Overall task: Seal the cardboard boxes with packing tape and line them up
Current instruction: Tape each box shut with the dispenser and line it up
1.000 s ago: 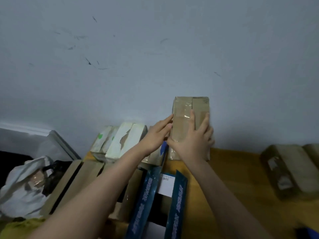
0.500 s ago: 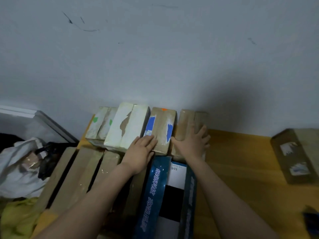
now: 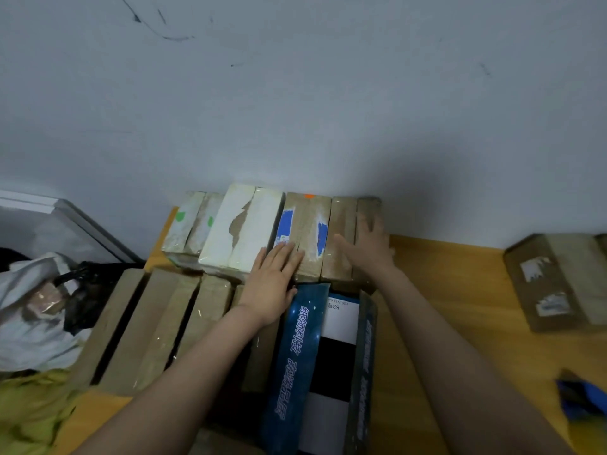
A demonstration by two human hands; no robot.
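— Where are your hands?
— My left hand [image 3: 272, 284] lies flat, fingers straight, on the blue-labelled box [image 3: 305, 221]. My right hand [image 3: 368, 247], spread flat, presses the plain brown box [image 3: 343, 224] touching it.
— And around them?
— Both stand in a row against the wall [image 3: 328, 110]. A lone box [image 3: 555, 277] lies well apart on the table [image 3: 443, 274], to my right.

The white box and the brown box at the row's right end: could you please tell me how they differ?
The white box has a white face with a torn patch; the brown box is plain brown. The right hand lies flat on the brown box, not on the white box. Both lie in the row by the wall.
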